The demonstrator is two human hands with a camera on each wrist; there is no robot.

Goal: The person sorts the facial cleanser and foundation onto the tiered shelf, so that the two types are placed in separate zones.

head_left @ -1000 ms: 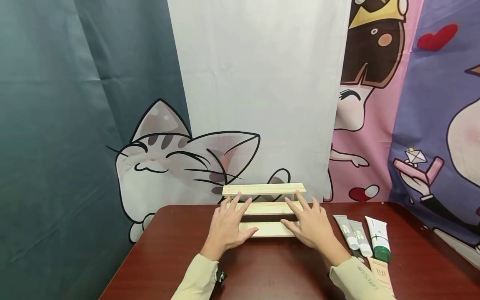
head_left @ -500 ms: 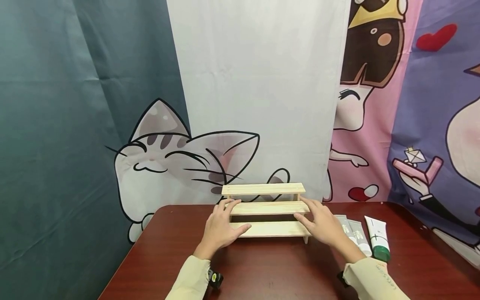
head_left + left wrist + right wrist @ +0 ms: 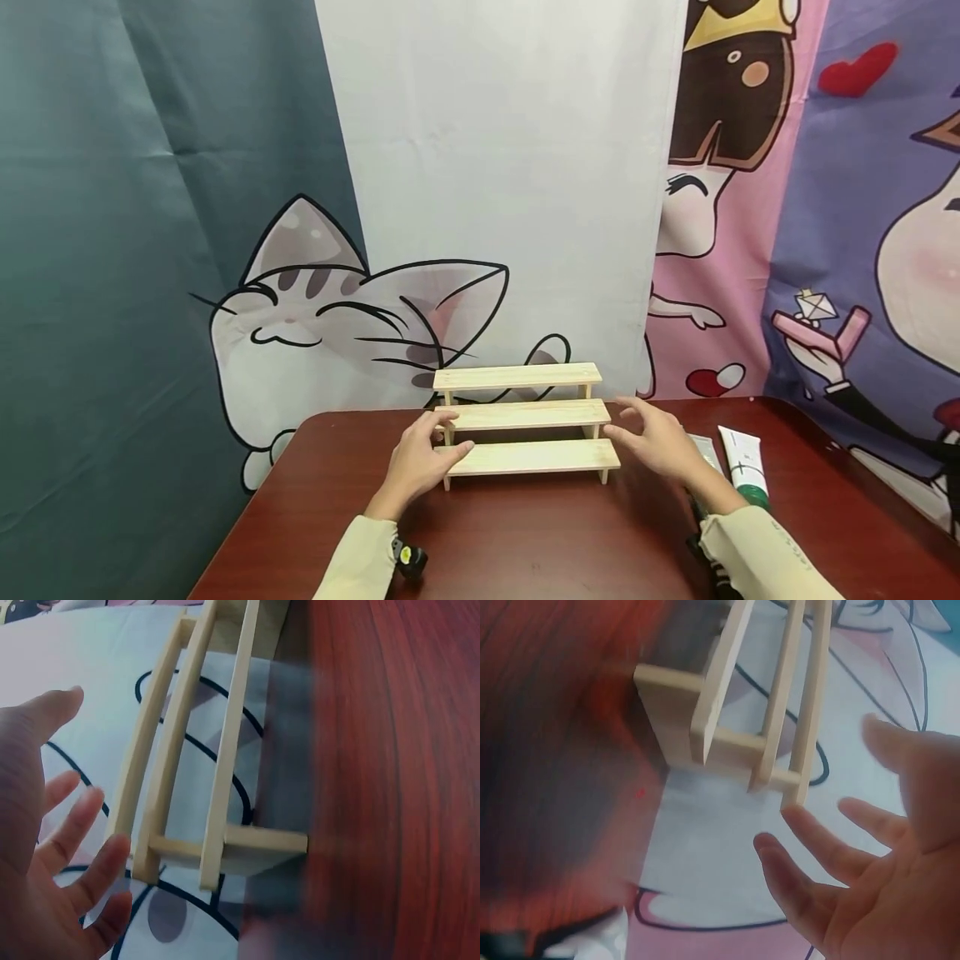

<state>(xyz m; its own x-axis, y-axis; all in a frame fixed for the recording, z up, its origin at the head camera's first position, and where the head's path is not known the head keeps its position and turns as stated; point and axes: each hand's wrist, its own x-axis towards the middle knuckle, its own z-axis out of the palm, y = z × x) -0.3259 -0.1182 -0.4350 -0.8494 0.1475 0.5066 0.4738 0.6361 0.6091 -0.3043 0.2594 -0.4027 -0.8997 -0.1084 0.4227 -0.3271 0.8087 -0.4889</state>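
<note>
A pale wooden three-tier shelf [image 3: 525, 457] stands upright near the back of the table, its steps rising toward the wall. By its left end is my left hand [image 3: 414, 462], fingers relaxed and spread, holding nothing; its fingertips overlap the middle step in the head view. Off the right end my right hand [image 3: 660, 446] hovers with loosely bent fingers, also holding nothing. In the left wrist view the shelf [image 3: 217, 772] lies beyond the spread fingers. The right wrist view shows the shelf [image 3: 727, 697] past the open palm.
On the table's right side lie a white tube with a green cap [image 3: 742, 458] and a grey tube [image 3: 705, 450], partly behind my right forearm. The reddish-brown table [image 3: 525, 542] meets a printed cloth backdrop [image 3: 510, 167] at its far edge.
Both hands have moved outward from in front of the shelf, left hand to the left and right hand to the right, uncovering more of it. The head view has shifted slightly.
</note>
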